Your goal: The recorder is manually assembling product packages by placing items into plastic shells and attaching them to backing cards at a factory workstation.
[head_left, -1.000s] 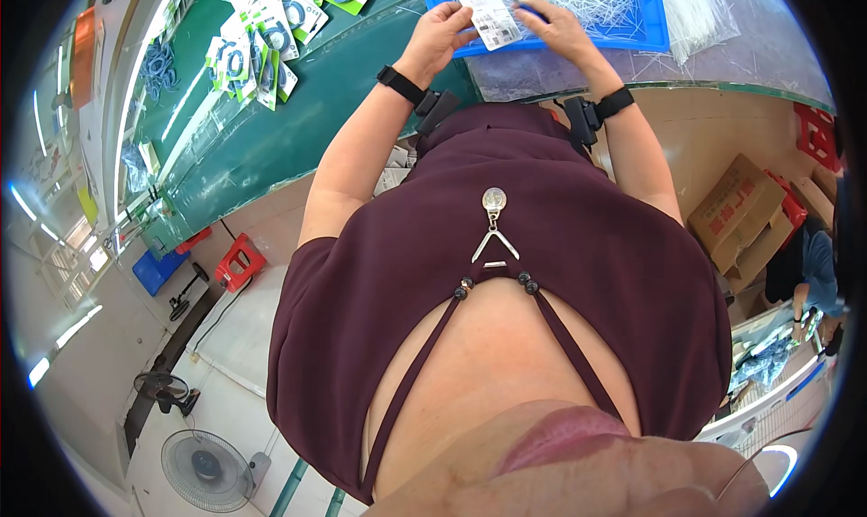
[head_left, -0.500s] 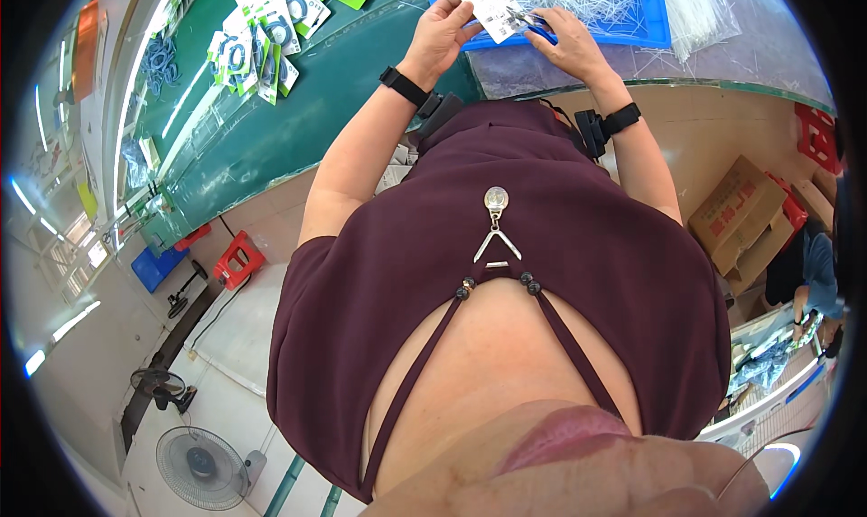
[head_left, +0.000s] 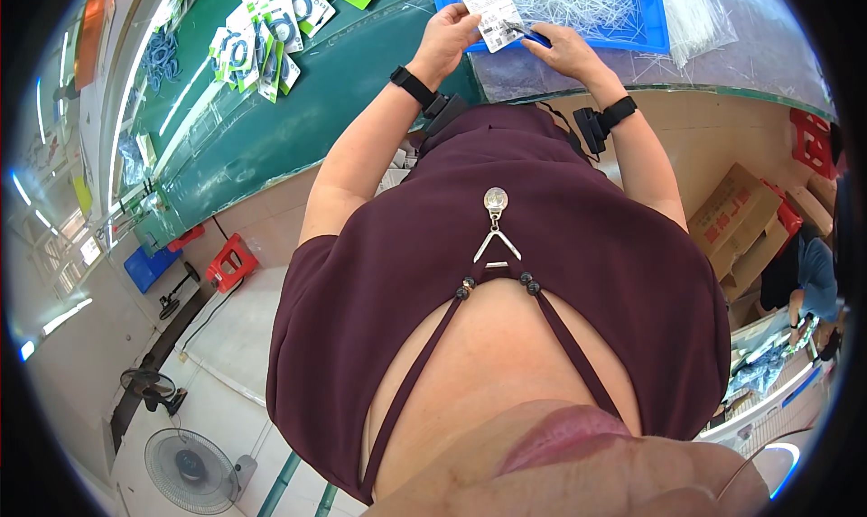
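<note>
A white printed card (head_left: 489,9) is pinched at its left edge by my left hand (head_left: 445,43), over the near side of a blue tray. My right hand (head_left: 571,53) is closed around small cutters with blue handles (head_left: 540,38). Their metal jaws lie at the card's lower right edge; whether they bite on anything there is too small to tell. Thin white plastic strips (head_left: 578,2) fill the blue tray (head_left: 657,11) beyond my hands.
To the left, several carded coiled cables (head_left: 271,34) are piled on the green table (head_left: 298,111), with loose grey-blue coils (head_left: 161,61) farther left. A clear bag of white strips (head_left: 697,20) lies right of the tray. Cardboard boxes (head_left: 736,219) stand lower right, near another person (head_left: 817,273).
Both hands have come slightly nearer to me, bringing the card and the cutters along. The card has shifted a little to the right.
</note>
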